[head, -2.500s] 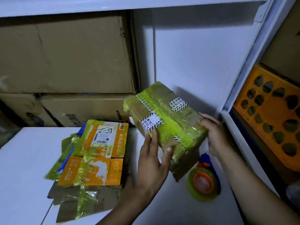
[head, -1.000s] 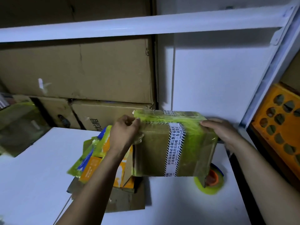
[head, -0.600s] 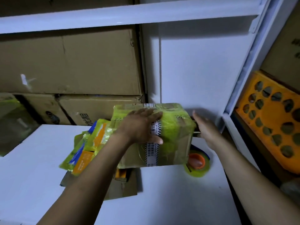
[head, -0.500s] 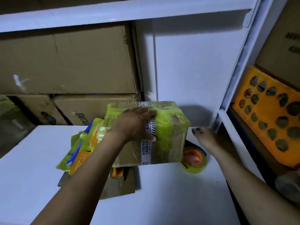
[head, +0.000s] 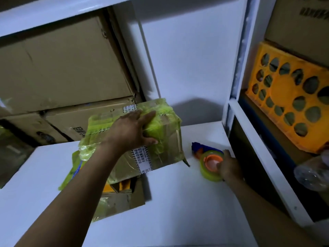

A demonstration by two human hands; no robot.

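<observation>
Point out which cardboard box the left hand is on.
The small box wrapped in yellow-green tape, lying atop the flat packets; the left hand rests on its top. The large plain brown boxes behind are untouched. The right hand grips the tape roll.

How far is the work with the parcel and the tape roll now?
Done: the parcel, wrapped in green tape, lies on the pile of flat packets on the shelf. In hand: the left hand rests flat on its top; the right hand grips the tape roll. Left: probably lifting the roll, for more taping or storing; I cannot tell which.
</observation>
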